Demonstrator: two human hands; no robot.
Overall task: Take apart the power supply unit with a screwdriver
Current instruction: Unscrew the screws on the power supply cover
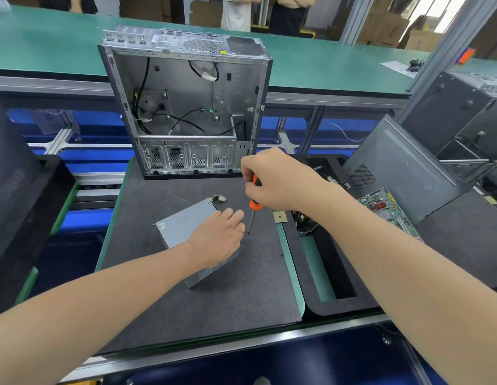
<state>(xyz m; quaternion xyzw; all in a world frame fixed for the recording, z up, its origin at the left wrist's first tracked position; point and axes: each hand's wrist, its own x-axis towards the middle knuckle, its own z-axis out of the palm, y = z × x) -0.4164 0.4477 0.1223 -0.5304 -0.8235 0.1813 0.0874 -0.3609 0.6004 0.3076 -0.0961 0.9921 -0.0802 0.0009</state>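
Work mat [214, 287]: a dark grey mat is covering the near bench and carrying the task's parts.
Computer case [180, 93]: it is standing upright at the mat's far edge, its open side facing the camera, with black cables hanging loose inside.
Side panel [402, 168]: a grey panel is leaning tilted to the right of the mat, beyond the tray.
Black tray [339, 304]: it is sitting just beside the mat's right edge.
Circuit board [386, 207]: a green board is lying at the foot of the side panel, partly hidden by the right forearm.
Power supply unit [180, 226]: the grey metal box is lying flat near the middle of the mat, turned at an angle, well in front of the case.
Left hand [216, 243]: it is resting palm down on the unit's top, fingers straight and close together, gripping nothing.
Right hand [275, 179]: its fingers are curling round the screwdriver's handle from above.
Screwdriver [255, 205]: orange-handled, it is pointing down with its tip just beside the left fingertips at the unit's right edge; whether the tip is touching anything cannot be told.
Chip [279, 217]: a small square chip is lying at the mat's right edge, near the screwdriver.
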